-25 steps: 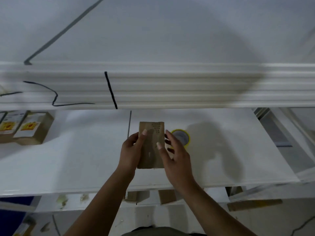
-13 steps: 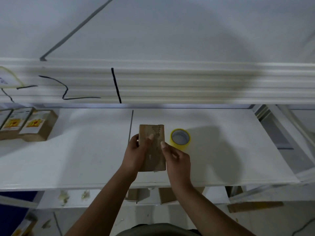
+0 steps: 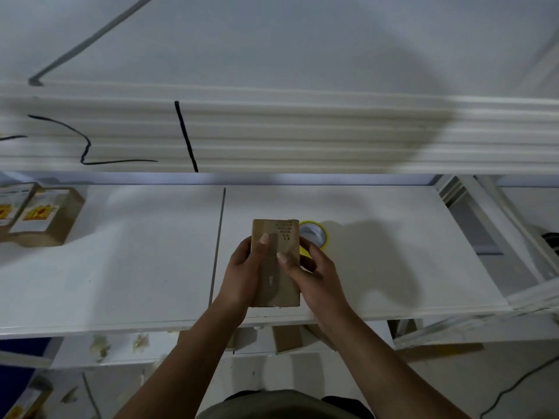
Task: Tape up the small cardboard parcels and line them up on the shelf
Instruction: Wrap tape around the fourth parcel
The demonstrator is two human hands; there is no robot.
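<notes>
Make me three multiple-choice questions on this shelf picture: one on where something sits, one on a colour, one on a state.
1. Where is the tape roll relative to the parcel?
A. just past its right edge, on the shelf
B. on top of it
C. under it

2. What colour is the tape roll?
A. red
B. yellow
C. black

3. How is the parcel held?
A. it lies untouched
B. by the left hand only
C. by both hands

Answers:
1 A, the roll peeks out beyond the parcel's right edge.
2 B, its rim is yellow.
3 C, the left hand and right hand grip its sides, thumbs on its face.
</notes>
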